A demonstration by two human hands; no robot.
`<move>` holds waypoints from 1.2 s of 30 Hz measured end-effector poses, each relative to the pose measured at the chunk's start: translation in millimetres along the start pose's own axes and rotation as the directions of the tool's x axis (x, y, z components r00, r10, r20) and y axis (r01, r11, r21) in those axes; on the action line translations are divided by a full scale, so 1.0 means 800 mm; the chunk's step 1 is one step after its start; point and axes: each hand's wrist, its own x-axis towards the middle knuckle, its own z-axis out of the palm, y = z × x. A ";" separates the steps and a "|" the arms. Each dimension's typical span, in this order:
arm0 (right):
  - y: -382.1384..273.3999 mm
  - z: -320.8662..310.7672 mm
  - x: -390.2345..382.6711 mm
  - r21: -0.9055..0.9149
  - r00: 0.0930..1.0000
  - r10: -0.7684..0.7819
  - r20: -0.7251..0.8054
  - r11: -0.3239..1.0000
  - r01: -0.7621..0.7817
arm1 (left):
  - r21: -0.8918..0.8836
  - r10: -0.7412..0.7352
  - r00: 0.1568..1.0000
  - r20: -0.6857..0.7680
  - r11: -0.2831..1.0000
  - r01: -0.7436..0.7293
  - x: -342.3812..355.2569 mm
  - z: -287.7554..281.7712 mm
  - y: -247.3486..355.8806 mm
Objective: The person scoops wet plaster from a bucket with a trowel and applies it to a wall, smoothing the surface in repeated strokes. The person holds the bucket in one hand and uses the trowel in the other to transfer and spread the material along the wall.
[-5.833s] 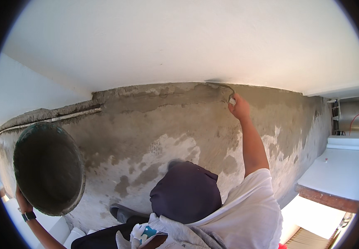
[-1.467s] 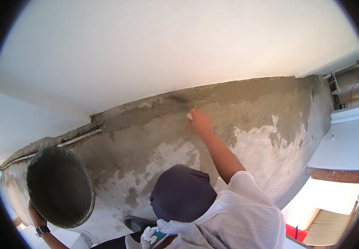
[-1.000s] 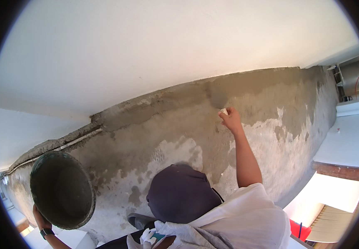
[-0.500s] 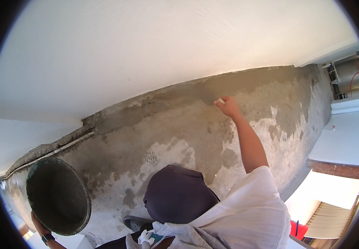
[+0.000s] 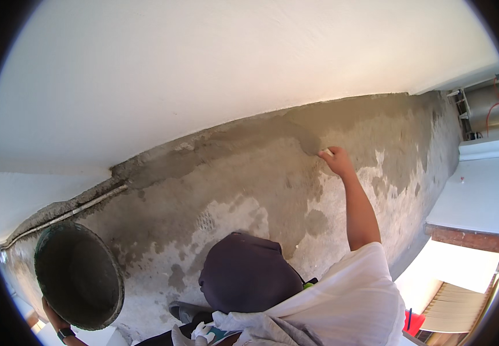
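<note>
My right hand point(image 5: 336, 161) is closed around the pale handle of a trowel point(image 5: 310, 142). Its grey blade lies against a band of wet mortar point(image 5: 249, 134) beside the white wall, and the blade's outline blends into the mortar. At the lower left, my left hand point(image 5: 53, 314), with a dark watch at the wrist, grips a dark, mortar-stained bucket point(image 5: 79, 277) low on its outer side. The bucket is tilted so that its mouth faces me; its fingers' hold is partly hidden behind it. Grey residue coats the inside.
A white wall point(image 5: 203, 63) borders the rough, patchy concrete point(image 5: 238, 210). A thin pipe point(image 5: 97, 200) runs along their joint at left. A dark rounded cloth shape point(image 5: 249, 271) fills the lower middle. A metal cylinder with a red hose point(image 5: 488, 106) stands far right.
My right hand and the trowel have moved right and slightly down, drawing away from the wall joint. My left hand still holds the bucket in nearly the same place.
</note>
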 end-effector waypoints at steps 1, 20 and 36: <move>0.011 -0.007 -0.003 0.004 1.000 0.014 -0.020 1.000 -0.014 | 0.026 0.013 1.000 -0.020 1.000 -0.013 0.001 -0.004 -0.001; -0.101 0.116 0.005 0.030 0.976 0.056 -0.209 0.998 -0.051 | 0.056 0.032 0.997 -0.077 0.998 -0.028 0.005 -0.025 -0.004; -0.213 0.192 -0.036 -0.053 1.000 0.025 0.017 0.998 -0.024 | -0.011 0.057 0.995 -0.078 0.998 -0.058 0.006 -0.007 -0.011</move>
